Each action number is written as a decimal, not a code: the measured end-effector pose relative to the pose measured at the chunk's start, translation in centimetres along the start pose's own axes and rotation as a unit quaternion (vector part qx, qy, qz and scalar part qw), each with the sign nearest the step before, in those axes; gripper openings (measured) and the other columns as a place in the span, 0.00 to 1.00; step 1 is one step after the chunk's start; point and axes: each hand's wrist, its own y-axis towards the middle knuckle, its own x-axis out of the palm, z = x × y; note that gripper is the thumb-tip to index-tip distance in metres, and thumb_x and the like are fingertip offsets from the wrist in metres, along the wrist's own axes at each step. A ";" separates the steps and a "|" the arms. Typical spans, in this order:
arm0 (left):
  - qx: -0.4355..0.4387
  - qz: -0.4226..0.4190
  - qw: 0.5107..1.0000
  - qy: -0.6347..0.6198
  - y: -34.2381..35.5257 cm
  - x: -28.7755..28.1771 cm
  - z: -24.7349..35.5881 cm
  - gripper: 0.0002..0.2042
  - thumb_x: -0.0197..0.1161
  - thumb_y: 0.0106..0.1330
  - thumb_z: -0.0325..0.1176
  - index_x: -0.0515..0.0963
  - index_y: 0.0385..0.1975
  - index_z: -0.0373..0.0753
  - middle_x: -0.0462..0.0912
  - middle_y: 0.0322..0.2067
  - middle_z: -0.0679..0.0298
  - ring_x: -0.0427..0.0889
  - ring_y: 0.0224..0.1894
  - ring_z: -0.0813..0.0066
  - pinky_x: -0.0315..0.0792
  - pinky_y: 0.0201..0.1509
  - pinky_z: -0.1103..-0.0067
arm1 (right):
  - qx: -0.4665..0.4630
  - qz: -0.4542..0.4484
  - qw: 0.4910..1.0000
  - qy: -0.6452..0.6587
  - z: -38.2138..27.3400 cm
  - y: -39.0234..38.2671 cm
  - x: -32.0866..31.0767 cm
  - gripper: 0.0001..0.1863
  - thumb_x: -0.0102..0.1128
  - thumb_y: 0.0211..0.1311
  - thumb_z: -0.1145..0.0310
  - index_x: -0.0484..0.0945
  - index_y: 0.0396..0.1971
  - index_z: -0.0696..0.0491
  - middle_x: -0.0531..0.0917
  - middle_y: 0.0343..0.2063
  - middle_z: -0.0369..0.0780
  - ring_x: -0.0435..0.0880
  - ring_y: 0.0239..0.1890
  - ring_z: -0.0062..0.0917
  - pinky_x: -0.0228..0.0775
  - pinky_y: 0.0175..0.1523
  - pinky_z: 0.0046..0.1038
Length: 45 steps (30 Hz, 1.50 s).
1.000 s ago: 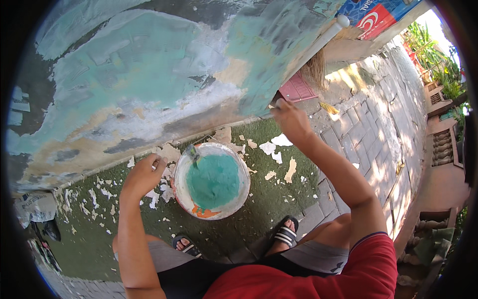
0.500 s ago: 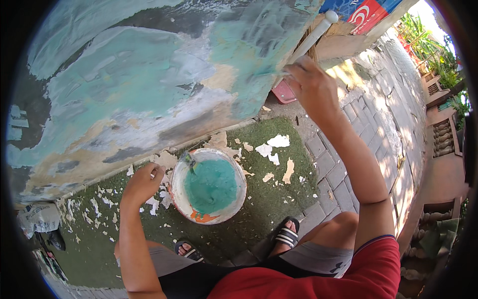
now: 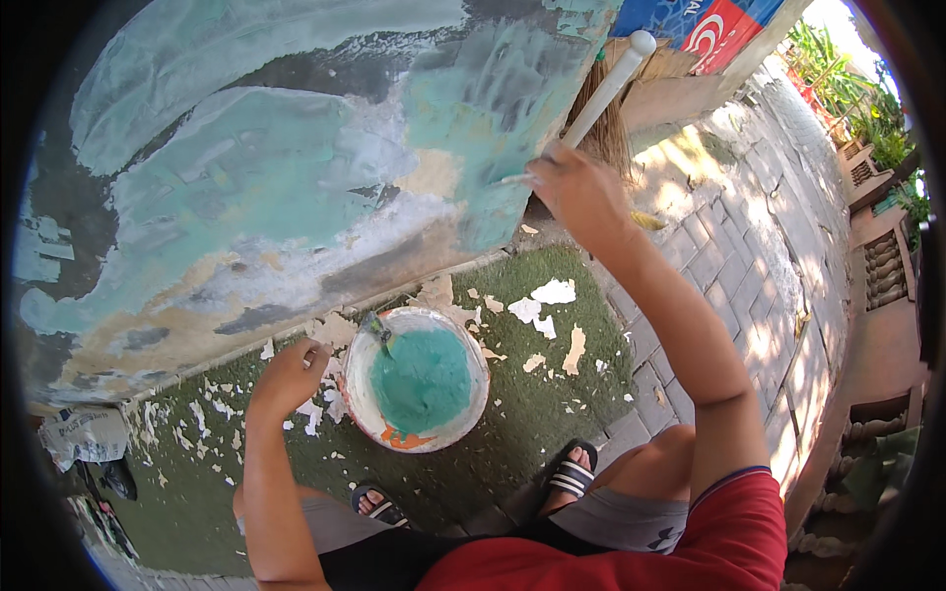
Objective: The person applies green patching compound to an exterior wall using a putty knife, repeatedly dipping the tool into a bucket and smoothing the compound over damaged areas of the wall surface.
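My right hand grips a thin, pale scraper, its edge at the right end of the wall. That wall is smeared with teal, white and grey, with beige patches low down. My left hand hangs left of the bucket, its fingers loosely curled and nothing seen in them. Between my arms a round white bucket with orange marks stands on the green mat. Teal paste lies inside it, and a tool with a smeared handle leans at its upper left rim.
Paint flakes litter the green mat. A white pipe and a straw broom stand beyond the wall's end. Paving stones run along the right. A grey-white bag lies far left. My sandalled feet are near the bucket.
My right hand has moved left and slightly down with the scraper, closer to the wall. The view has shifted a little. My left hand stays beside the bucket.
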 end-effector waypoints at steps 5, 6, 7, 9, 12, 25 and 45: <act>-0.005 0.003 1.000 -0.002 -0.5 -0.4 -0.7 0.23 0.56 0.70 0.51 0.79 0.48 0.35 0.85 0.43 0.49 0.84 0.44 0.53 0.75 0.50 0.67 | 0.003 0.070 0.996 0.050 -0.7 3.4 -9.2 0.07 0.67 0.57 0.68 0.82 0.35 0.51 0.79 0.33 0.38 0.83 0.32 0.37 0.75 0.36 0.36; -0.007 0.001 1.000 0.003 -0.5 -0.4 -0.5 0.23 0.56 0.70 0.51 0.79 0.48 0.35 0.85 0.43 0.49 0.84 0.44 0.53 0.75 0.50 0.67 | -0.001 0.071 0.996 0.055 -0.8 3.3 -10.1 0.07 0.67 0.57 0.68 0.82 0.35 0.51 0.79 0.32 0.39 0.82 0.31 0.38 0.75 0.36 0.37; -0.010 0.000 1.000 0.009 -0.5 -0.4 -0.3 0.23 0.56 0.70 0.51 0.79 0.48 0.35 0.85 0.43 0.49 0.84 0.44 0.53 0.75 0.50 0.67 | -0.016 0.061 0.996 0.059 -1.0 3.0 -9.9 0.03 0.64 0.59 0.67 0.81 0.31 0.48 0.77 0.30 0.37 0.83 0.27 0.36 0.77 0.34 0.37; -0.007 0.003 1.000 0.020 -0.5 -0.5 -0.1 0.23 0.56 0.70 0.51 0.79 0.48 0.35 0.85 0.43 0.49 0.84 0.44 0.53 0.75 0.50 0.67 | -0.033 -0.001 0.999 0.041 -1.7 1.5 -6.8 0.03 0.64 0.59 0.67 0.80 0.30 0.49 0.77 0.30 0.37 0.83 0.28 0.34 0.78 0.34 0.36; 0.006 -0.001 1.000 0.027 0.0 -0.1 0.8 0.23 0.55 0.70 0.51 0.80 0.48 0.35 0.85 0.43 0.48 0.84 0.44 0.52 0.75 0.50 0.66 | -0.046 -0.051 0.997 0.020 -1.7 -0.8 -0.4 0.04 0.64 0.59 0.66 0.79 0.29 0.49 0.77 0.30 0.37 0.84 0.28 0.32 0.78 0.34 0.35; -0.002 -0.031 0.996 0.081 1.4 2.8 -4.0 0.20 0.52 0.70 0.46 0.78 0.44 0.33 0.83 0.39 0.45 0.83 0.42 0.47 0.74 0.49 0.62 | -0.042 -0.110 0.962 0.245 -6.7 -1.6 -5.1 0.08 0.63 0.61 0.64 0.80 0.33 0.54 0.78 0.30 0.42 0.81 0.30 0.42 0.72 0.35 0.41; -0.105 -0.166 0.980 -0.041 1.6 5.0 -2.9 0.16 0.43 0.75 0.40 0.73 0.51 0.37 0.85 0.33 0.57 0.87 0.26 0.66 0.77 0.32 0.70 | 0.026 -0.314 0.895 0.316 -27.4 -13.8 16.8 0.06 0.56 0.60 0.72 0.79 0.33 0.58 0.83 0.36 0.49 0.86 0.38 0.45 0.80 0.43 0.41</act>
